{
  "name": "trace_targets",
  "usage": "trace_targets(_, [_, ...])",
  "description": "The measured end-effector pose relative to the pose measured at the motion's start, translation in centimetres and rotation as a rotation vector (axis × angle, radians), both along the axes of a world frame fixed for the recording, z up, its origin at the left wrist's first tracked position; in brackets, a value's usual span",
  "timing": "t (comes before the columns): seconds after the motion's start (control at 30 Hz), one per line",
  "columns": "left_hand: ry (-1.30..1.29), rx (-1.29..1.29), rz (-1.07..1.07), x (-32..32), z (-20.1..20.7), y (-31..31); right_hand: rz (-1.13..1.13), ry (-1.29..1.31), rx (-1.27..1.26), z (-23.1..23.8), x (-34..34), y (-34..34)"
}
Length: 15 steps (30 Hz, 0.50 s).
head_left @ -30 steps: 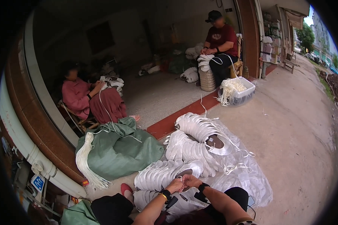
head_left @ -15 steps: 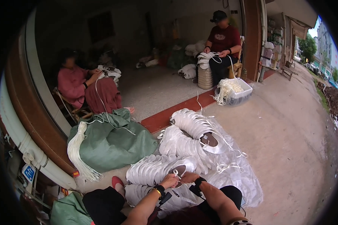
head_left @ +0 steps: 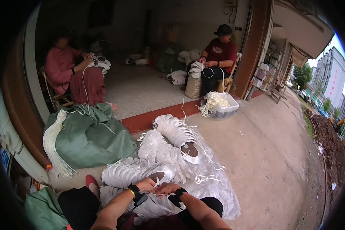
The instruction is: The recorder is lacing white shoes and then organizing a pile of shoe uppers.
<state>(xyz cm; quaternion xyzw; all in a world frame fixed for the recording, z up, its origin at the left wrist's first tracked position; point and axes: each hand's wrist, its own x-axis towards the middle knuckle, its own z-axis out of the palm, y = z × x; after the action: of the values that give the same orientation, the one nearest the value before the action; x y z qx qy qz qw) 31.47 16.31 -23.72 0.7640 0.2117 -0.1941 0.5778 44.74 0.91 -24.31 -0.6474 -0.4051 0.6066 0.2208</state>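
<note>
My left hand (head_left: 146,184) is closed on a thin white cord (head_left: 157,181), a short piece of which stands up between my fingers. Close beside it, my right hand (head_left: 167,188) pinches the same cord, its fingertips almost touching the left ones. Both hands are over the near end of a row of nested white shoe uppers (head_left: 128,170) with a brown inner sole at its end. More white uppers (head_left: 140,205) lie under my wrists, partly hidden by my arms. My fingers hide just how the cord runs.
Two more rows of white uppers (head_left: 176,128) lie on clear plastic sheeting (head_left: 222,195). A green sack (head_left: 92,142) with a white cord bundle (head_left: 55,143) is at left. Beyond sit a person in pink (head_left: 61,69) and one in dark red (head_left: 220,53), near a cord-filled plastic tub (head_left: 234,105).
The view has swung right, so everything sits further left. The white loop above my fingers has given way to a short upright piece, and my right hand has come lower beside the left.
</note>
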Motion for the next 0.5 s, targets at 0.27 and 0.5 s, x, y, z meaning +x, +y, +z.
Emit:
trace_targets(0.27, [-0.521,0.909,-0.348,0.1,0.0,-3.3,-0.135,-0.060,-0.138,-2.8,0.3,0.0])
trace_targets(0.5, [-0.622,1.063,-0.043,-0.4,-0.3,-4.9,-0.408,0.190,0.098,-3.9,1.1,-0.2])
